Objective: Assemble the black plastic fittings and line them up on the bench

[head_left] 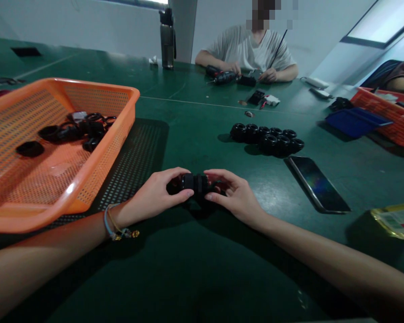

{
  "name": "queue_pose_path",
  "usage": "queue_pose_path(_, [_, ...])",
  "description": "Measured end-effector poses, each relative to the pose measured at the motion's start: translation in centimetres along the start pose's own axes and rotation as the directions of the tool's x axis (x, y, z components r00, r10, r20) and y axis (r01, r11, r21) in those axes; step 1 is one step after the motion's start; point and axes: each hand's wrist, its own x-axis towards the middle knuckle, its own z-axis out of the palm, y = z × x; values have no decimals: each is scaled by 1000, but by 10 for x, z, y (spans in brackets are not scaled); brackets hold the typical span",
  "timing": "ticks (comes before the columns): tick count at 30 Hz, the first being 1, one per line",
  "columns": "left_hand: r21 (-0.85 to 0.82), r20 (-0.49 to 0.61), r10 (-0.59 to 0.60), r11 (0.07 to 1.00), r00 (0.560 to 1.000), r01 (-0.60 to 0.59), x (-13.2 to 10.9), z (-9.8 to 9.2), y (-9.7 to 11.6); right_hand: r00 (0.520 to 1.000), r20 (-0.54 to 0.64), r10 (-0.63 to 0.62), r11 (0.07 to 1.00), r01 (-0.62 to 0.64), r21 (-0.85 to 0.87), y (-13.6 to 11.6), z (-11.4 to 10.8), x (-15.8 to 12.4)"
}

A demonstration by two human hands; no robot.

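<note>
Both of my hands meet on a black round plastic fitting just above the green table. My left hand pinches its left end, thumb under and fingers over. My right hand grips its right end with curled fingers. A beaded bracelet sits on my left wrist. Beyond my hands, several black fittings of the same kind stand grouped together on the table.
An orange mesh basket at the left holds several black parts. A dark phone lies at the right, a yellow-edged packet beside it. Across the table a person handles tools; a metal bottle, a blue tray and another orange basket stand farther off.
</note>
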Motion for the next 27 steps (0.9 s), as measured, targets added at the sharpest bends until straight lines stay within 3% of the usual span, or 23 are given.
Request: queue_pose_path(27, [18, 0, -2, 1000, 1000, 2, -3, 0, -1, 1000, 10, 26, 999, -26, -20, -2, 1, 2])
